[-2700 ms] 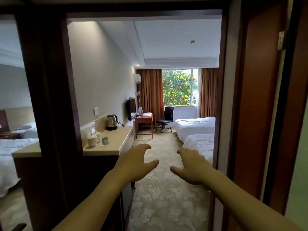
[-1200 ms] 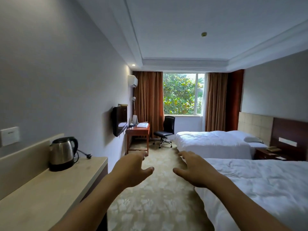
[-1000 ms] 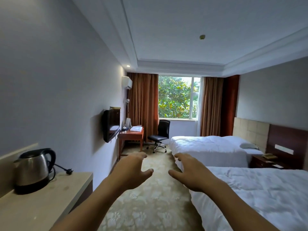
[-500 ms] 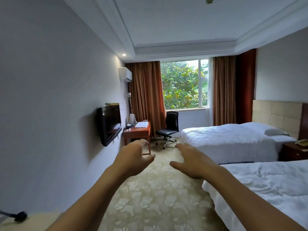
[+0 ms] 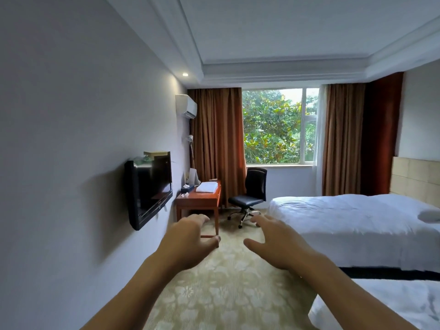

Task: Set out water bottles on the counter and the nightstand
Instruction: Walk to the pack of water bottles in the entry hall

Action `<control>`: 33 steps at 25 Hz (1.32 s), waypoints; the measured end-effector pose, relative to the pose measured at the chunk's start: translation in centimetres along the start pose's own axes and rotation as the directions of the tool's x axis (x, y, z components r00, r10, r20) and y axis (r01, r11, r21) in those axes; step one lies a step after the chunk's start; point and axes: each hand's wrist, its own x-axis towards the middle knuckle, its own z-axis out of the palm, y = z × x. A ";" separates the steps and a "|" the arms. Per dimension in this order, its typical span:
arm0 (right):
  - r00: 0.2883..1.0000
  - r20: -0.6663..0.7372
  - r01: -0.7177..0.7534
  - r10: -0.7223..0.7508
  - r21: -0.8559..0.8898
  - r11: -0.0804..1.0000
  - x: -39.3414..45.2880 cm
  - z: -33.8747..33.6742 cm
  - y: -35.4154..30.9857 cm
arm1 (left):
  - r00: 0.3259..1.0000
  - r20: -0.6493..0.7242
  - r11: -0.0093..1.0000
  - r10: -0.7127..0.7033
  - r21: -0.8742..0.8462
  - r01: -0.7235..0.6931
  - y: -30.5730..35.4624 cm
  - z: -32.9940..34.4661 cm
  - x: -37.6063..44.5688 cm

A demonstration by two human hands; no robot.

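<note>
No water bottle shows in the head view. My left hand [image 5: 188, 241] and my right hand [image 5: 276, 244] are stretched out in front of me over the patterned carpet [image 5: 223, 296], palms down, fingers spread, holding nothing. The counter and the nightstand are both out of frame.
A wall-mounted TV [image 5: 150, 186] sticks out on the left. Ahead stand a wooden desk [image 5: 200, 201] with folded towels and a black office chair [image 5: 250, 194] by the window. Two white beds [image 5: 357, 222] fill the right side; the carpeted aisle runs between the wall and the beds.
I have walked from the doorway into the room, past the counter with the kettle, which has left the frame. The desk and far bed are closer. My hands stay open and empty.
</note>
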 end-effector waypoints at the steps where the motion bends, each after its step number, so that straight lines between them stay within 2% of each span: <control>1: 1.000 0.001 0.001 -0.001 -0.005 1.000 2.8 1.2 0.9 | 1.000 -0.002 1.000 0.005 0.005 -0.005 -1.3 1.1 2.7; 5: 1.000 0.023 -0.014 0.014 -0.023 1.000 15.1 5.6 4.8 | 0.998 -0.029 0.998 0.051 -0.030 -0.052 -6.7 5.2 15.4; 9: 0.998 -0.020 -0.065 0.065 -0.004 0.998 27.9 6.0 7.7 | 0.995 -0.034 0.994 0.092 -0.062 -0.094 -10.4 7.9 29.0; 11: 0.994 -0.076 -0.084 0.084 0.007 0.996 33.7 5.5 9.5 | 0.990 -0.044 0.989 0.136 -0.059 -0.139 -10.8 9.3 35.3; 16: 0.991 -0.074 -0.113 0.112 0.002 0.994 45.3 7.5 15.7 | 0.984 -0.014 0.982 0.175 -0.072 -0.176 -11.7 14.7 48.1; 23: 0.996 -0.063 -0.055 0.056 0.014 0.998 63.0 13.8 27.7 | 0.989 0.005 0.986 0.149 -0.076 -0.149 -14.0 25.0 66.0; 29: 0.996 -0.089 0.000 0.006 0.072 0.997 80.4 13.5 37.5 | 0.986 -0.023 0.981 0.166 -0.102 -0.168 -13.5 30.0 83.9; 33: 0.997 -0.079 0.002 0.002 0.050 0.999 89.8 14.7 42.2 | 0.984 -0.036 0.982 0.174 -0.068 -0.176 -14.9 33.8 94.0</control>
